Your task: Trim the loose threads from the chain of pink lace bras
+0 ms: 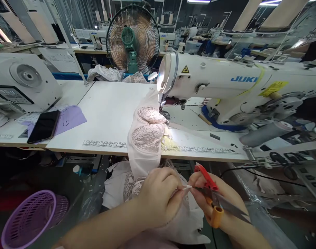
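Observation:
My left hand (159, 197) is closed in a pinch on a small pale end of fabric (187, 187). Facing it, my right hand (225, 190) pinches the other side of that end with thumb and forefinger. Scissors (206, 178) with red and orange handles also sit in my right hand, their blades pointing back over the wrist. Pale pink lace bra pieces (146, 138) run from under the sewing machine's needle area over the table edge. More pale fabric with lace (119, 186) lies in my lap beneath both hands.
A white sewing machine (212, 74) stands on the white table (108, 103). To the left are a black phone (44, 127), a purple paper (71, 119) marked 15 and another machine (25, 79). A purple basket (54, 211) is on the floor; a fan (133, 38) stands behind.

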{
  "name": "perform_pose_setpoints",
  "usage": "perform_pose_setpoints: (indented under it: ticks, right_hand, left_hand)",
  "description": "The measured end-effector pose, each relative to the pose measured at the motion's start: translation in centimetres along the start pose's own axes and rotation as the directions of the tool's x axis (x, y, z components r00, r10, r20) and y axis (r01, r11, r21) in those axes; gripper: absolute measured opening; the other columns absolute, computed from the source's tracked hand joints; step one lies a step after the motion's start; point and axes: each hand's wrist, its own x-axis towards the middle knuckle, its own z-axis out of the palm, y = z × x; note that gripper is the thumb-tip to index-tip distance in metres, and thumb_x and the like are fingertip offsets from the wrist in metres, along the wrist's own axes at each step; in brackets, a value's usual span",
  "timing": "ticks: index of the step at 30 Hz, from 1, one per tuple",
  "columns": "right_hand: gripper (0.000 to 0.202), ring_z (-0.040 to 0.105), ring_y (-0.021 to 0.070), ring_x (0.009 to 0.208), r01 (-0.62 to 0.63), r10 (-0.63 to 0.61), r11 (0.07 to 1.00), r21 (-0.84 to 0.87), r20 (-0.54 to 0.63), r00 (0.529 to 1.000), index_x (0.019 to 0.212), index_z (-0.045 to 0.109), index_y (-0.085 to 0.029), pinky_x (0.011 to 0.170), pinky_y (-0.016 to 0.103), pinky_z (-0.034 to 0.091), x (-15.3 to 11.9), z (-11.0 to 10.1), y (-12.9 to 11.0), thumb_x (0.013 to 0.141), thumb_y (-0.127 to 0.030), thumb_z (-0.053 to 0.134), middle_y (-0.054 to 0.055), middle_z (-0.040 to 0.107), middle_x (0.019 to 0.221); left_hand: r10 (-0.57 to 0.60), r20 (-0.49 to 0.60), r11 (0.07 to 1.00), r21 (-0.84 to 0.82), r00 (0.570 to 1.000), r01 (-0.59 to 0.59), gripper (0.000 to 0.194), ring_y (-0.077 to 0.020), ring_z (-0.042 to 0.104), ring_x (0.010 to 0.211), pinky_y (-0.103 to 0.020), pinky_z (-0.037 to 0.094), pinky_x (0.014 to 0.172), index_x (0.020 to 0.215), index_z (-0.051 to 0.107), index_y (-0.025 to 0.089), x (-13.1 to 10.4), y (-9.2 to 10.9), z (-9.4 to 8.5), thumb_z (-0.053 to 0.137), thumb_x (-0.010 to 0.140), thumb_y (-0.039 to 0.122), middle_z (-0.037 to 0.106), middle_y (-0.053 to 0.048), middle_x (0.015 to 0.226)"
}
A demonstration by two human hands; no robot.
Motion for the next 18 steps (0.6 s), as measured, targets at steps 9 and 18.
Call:
perform_pose_setpoints:
  ticks: [9, 18]
  right_hand:
    - [0.015, 0.059, 0.0144, 0.076, -0.014, 0.015, 1.000, 0.016, -0.021, 1.000, 0.090, 0.049, -0.028, 0.064, 0.023, 0.052, 0.6, 0.2, 0.0, 0.087, -0.018, 0.059, -0.003, 0.056, 0.083]
    - [0.016, 0.058, 0.0162, 0.068, -0.186, 0.187, 0.965, 0.186, 0.015, 0.982, 0.080, 0.052, -0.025, 0.058, 0.027, 0.051, 1.6, 0.3, -0.4, 0.081, -0.022, 0.068, -0.001, 0.058, 0.080]
  left_hand:
    - [-0.311, 0.174, 0.917, -0.205, 0.935, 0.343, 0.016, -0.0128, 0.049, 0.056, -0.026, 0.038, 0.052, 0.069, 0.044, 0.020, 0.6, -0.5, 0.2, 0.051, 0.083, 0.023, 0.052, 0.001, 0.064]
    - [-0.515, 0.434, 0.672, -0.332, 0.739, 0.662, 0.015, -0.0098, 0.041, 0.055, -0.023, 0.030, 0.050, 0.066, 0.052, 0.017, 1.7, -0.7, 0.1, 0.057, 0.078, 0.025, 0.046, 0.004, 0.059]
